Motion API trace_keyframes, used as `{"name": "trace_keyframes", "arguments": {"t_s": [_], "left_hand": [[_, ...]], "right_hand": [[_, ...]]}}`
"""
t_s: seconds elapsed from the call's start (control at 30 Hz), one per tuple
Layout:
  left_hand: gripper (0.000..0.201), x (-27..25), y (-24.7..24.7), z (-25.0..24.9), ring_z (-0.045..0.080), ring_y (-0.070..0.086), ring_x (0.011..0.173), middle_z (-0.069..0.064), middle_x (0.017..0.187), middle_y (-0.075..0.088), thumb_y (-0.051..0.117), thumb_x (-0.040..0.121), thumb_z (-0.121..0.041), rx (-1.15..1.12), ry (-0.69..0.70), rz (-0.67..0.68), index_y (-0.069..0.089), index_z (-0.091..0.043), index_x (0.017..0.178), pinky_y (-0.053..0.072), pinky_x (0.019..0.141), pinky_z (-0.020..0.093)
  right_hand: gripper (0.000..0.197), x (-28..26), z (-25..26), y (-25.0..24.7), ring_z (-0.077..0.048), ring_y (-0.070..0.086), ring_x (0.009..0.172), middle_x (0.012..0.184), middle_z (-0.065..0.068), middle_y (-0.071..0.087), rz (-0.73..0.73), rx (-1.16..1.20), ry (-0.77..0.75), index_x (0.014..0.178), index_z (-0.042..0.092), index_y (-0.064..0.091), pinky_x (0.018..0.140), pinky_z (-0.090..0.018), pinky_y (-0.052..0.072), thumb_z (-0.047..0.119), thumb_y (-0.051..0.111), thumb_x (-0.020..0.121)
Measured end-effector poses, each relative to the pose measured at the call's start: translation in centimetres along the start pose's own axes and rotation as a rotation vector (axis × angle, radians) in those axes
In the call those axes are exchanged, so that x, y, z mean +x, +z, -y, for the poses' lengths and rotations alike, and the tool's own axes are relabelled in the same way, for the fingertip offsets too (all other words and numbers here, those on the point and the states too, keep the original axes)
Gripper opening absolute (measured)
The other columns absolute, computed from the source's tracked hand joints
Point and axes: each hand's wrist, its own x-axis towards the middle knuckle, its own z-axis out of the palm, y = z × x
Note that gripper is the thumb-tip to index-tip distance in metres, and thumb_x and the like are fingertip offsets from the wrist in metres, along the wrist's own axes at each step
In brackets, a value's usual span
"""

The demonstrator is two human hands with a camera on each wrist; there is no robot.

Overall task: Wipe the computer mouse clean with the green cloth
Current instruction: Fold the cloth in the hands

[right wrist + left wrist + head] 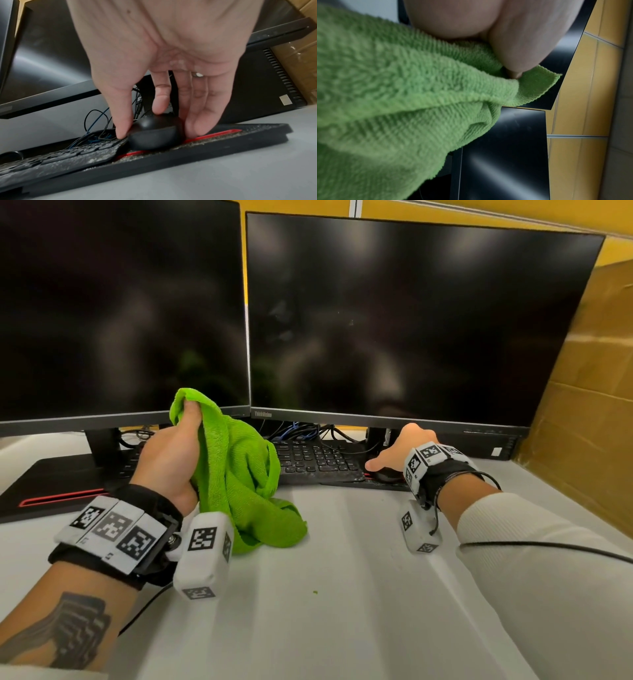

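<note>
A bright green cloth (239, 474) hangs from my left hand (171, 453), which grips its upper fold in front of the left monitor; its lower end lies bunched on the white desk. In the left wrist view the green cloth (402, 101) fills most of the frame, pinched under my thumb. A black computer mouse (154, 132) sits on a dusty black and red pad, right of the keyboard. My right hand (154, 121) holds it, thumb on its left side, fingers on its top and right side. In the head view the mouse (388, 474) is mostly hidden under my right hand (400, 450).
Two dark monitors (411, 320) stand at the back of the white desk (342, 594). A dusty black keyboard (315, 458) lies below them, with tangled cables (96, 129) behind it. A cardboard box (592, 405) walls the right side. A black monitor base (51, 484) sits at left.
</note>
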Motion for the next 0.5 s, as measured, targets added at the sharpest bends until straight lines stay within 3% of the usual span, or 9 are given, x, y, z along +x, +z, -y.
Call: {"name": "trace_keyframes", "arguments": {"t_s": [0.13,0.27,0.33,0.4,0.47,0.5], "left_hand": [[0.043,-0.2,0.3,0.0,0.021,0.070,0.080,0.003,0.087,0.073,0.050,0.102,-0.058,0.010,-0.008,0.033,0.064,-0.020,0.088,0.052,0.062,0.035],[0.047,-0.1,0.1,-0.1,0.024,0.071,0.087,0.006,0.093,0.074,0.050,0.100,-0.063,0.059,-0.002,0.045,0.065,-0.019,0.092,0.056,0.070,0.039],[0.052,-0.1,-0.1,-0.1,0.029,0.073,0.095,0.009,0.098,0.077,0.053,0.095,-0.068,0.069,-0.008,0.059,0.069,-0.018,0.097,0.060,0.085,0.048],[0.050,-0.2,-0.1,-0.1,0.032,0.075,0.100,0.010,0.101,0.080,0.056,0.096,-0.064,0.051,-0.015,0.100,0.071,-0.017,0.101,0.058,0.094,0.053],[0.042,-0.7,0.3,-0.3,0.028,0.077,0.093,0.009,0.096,0.080,0.054,0.102,-0.054,0.057,-0.016,0.160,0.071,-0.015,0.099,0.061,0.085,0.045],[0.041,-1.0,0.5,-0.3,0.025,0.077,0.088,0.008,0.094,0.080,0.052,0.104,-0.051,0.071,-0.004,0.184,0.071,-0.015,0.098,0.061,0.078,0.040]], "right_hand": [[0.087,0.2,0.0,0.2,-0.033,0.065,0.109,0.114,-0.013,0.063,0.004,-0.020,-0.011,0.136,0.005,0.053,0.088,-0.041,0.055,0.050,0.090,0.072],[0.079,0.2,0.2,-0.3,-0.027,0.061,0.092,0.104,-0.011,0.061,-0.003,-0.026,-0.002,0.125,0.006,0.056,0.081,-0.038,0.056,0.054,0.089,0.071],[0.067,-0.1,0.4,-1.1,-0.024,0.063,0.079,0.092,-0.008,0.061,-0.052,-0.020,-0.011,0.112,0.009,0.056,0.068,-0.035,0.055,0.054,0.087,0.073],[0.054,-0.9,1.1,-1.8,-0.020,0.054,0.066,0.081,-0.005,0.052,-0.148,0.003,-0.029,0.100,0.010,0.054,0.056,-0.031,0.045,0.050,0.085,0.079],[0.044,-2.5,2.0,-2.5,-0.020,0.057,0.065,0.078,-0.005,0.057,-0.199,0.018,-0.138,0.093,0.009,0.062,0.053,-0.030,0.045,0.048,0.081,0.083],[0.041,-3.2,2.5,-2.5,-0.021,0.063,0.069,0.079,-0.006,0.064,-0.147,0.048,-0.237,0.091,0.009,0.068,0.056,-0.032,0.050,0.047,0.079,0.084]]}}
